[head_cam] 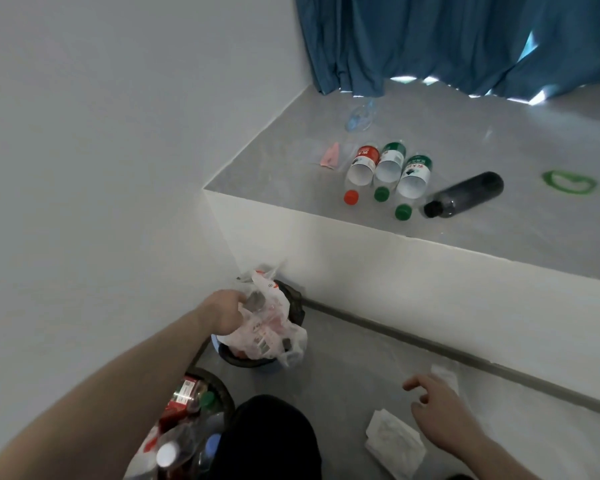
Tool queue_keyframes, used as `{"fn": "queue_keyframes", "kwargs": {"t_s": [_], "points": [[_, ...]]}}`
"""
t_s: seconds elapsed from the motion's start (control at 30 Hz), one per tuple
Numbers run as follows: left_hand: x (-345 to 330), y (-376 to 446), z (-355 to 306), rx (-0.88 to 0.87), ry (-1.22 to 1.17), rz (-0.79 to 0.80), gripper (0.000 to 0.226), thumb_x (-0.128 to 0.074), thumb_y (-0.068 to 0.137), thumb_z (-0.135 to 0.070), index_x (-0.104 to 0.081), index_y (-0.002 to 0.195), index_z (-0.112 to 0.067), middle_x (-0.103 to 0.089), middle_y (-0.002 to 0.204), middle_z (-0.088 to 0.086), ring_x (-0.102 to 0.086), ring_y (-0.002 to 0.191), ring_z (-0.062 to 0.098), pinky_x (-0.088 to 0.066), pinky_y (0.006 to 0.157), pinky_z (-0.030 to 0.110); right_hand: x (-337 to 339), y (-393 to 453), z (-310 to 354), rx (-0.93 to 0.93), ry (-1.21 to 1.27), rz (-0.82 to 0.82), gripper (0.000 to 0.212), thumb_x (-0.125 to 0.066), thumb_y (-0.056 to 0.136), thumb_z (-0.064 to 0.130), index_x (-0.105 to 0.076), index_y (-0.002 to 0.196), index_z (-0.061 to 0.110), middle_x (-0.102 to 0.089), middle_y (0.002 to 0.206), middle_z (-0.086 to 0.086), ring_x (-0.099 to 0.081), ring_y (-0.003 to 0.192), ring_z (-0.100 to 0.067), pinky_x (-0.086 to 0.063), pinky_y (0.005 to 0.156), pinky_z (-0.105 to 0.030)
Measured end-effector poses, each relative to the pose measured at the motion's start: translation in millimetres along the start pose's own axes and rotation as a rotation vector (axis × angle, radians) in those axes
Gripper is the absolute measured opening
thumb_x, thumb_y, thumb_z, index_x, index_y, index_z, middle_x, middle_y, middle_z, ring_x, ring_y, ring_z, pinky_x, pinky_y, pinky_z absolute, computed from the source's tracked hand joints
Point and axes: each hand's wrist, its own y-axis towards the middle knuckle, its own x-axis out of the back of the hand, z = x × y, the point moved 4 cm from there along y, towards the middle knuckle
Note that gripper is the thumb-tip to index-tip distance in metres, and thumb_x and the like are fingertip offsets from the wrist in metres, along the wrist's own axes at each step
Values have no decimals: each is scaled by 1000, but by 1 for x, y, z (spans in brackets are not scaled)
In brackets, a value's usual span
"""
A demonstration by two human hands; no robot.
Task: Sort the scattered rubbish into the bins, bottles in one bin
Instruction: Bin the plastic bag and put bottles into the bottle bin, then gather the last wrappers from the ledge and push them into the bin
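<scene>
Nearest bin (pixel 219 386) is seen packed with bottles. Left hand (pixel 224 311) grips a plastic bag (pixel 267 327) over the far bin (pixel 257 362); right hand (pixel 437 407), fingers spread, nears a tissue (pixel 394 441). Four bottles (pixel 388 168) remain on the ledge (pixel 291 168). Risk: bag judged bulky, overhanging the rim, could spill out.

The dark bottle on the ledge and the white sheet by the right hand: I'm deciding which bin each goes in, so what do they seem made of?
The dark bottle looks like smooth, smoky translucent plastic with a black cap. The white sheet looks like soft matte tissue paper, creased and crumpled; paper towel is possible.
</scene>
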Motion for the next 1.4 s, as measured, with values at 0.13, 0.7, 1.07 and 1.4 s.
{"fn": "queue_keyframes", "kwargs": {"t_s": [0.13, 0.7, 1.07, 1.4], "points": [[23, -10, -18, -51, -29, -25, 56, -49, 88, -8, -55, 141, -24, -50, 148, -4, -44, 138, 20, -36, 110, 28, 3, -5, -17, -24, -13, -3, 30, -59, 85, 9, -60, 101, 35, -53, 119, 7, -60, 100, -11, -49, 90, -30], [-133, -33, -251, -650, 197, 369, 48, -51, 93, -23, -54, 140, -30, -53, 145, -3, -51, 131, 19, -42, 109, 36, -64, 32, -112, -398, -24, 192, 55, -62, 82, 24, -52, 137, 23, -53, 139, -8, -56, 123, -26, -47, 102, -32], [-270, 74, -251, -383, 294, 483, 42, -60, 89, -20, -60, 131, -22, -54, 137, 8, -57, 121, 29, -49, 103, 40, -77, 127, -188, -665, 183, 5, 79, -68, 84, 31, -31, 151, 12, -40, 147, -17, -47, 131, -37, -43, 105, -41], [-422, 59, -275, -519, 219, 588, 55, -73, 80, -43, -64, 128, -19, 5, 165, 9, 6, 152, 35, -15, 123, 53, -106, 178, -251, -597, 2, 28, 51, -65, 90, 40, -57, 139, 31, -44, 144, -16, -47, 129, -37, -34, 112, -39]]}}
